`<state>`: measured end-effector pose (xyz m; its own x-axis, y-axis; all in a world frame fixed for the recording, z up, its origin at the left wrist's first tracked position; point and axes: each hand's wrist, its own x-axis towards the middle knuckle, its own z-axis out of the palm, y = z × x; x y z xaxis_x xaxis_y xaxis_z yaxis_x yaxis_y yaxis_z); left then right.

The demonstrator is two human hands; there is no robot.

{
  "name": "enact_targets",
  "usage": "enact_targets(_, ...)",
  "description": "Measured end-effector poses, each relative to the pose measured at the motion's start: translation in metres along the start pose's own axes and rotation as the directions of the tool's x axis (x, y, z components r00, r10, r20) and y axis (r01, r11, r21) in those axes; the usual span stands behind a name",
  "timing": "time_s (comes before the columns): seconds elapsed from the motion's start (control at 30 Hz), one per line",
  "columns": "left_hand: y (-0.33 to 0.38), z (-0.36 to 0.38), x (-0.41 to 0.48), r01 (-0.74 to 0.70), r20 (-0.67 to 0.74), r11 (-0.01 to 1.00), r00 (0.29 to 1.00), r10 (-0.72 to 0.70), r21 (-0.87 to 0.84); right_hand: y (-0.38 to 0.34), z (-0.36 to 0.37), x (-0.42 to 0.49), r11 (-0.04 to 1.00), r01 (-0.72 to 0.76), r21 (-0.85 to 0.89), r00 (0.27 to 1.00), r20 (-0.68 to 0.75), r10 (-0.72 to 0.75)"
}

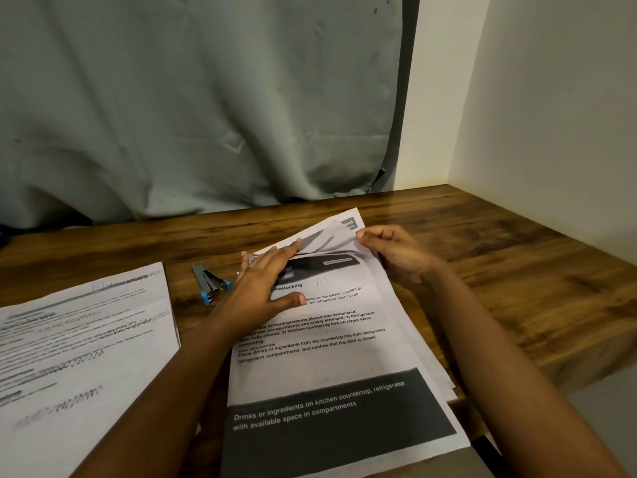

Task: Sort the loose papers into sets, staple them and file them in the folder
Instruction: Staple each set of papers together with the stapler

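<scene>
Wooden worktop (482,257) carrying the paper stack (320,360): left hand (265,284), grip wide, presses it flat; right hand (396,253) pinches its lifted far corners. Stapler (211,282) lies just left of the stack.

I see bare counter (482,257) right of my right fingers (370,234), free pass. Stapler (211,283) sits just left of left fingers (286,248), second paper stack (86,339) beyond it. Curtain (206,115) blocks ahead.

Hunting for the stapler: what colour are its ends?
Stapler: blue ends, silver body; head view.
</scene>
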<state>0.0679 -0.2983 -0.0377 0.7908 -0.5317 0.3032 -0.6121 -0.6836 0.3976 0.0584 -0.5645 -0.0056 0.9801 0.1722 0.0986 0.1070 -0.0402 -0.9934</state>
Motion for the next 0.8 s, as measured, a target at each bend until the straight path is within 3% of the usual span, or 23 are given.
enact_targets(0.1,0.0,0.0,0.002,-0.008,0.015,0.999,1.0,0.008,0.047,0.002,0.001,0.004,0.997,0.029,-0.071,0.996,-0.076,-0.035)
enact_targets(0.47,-0.01,0.005,0.004,-0.061,0.013,0.989,0.998,0.06,0.137,0.014,0.007,0.015,0.997,0.035,-0.073,0.962,-0.27,-0.053)
enact_targets(0.8,-0.011,0.005,0.002,-0.071,0.023,0.997,0.997,0.071,0.024,0.016,0.005,0.018,0.996,0.03,-0.088,0.956,-0.287,-0.054)
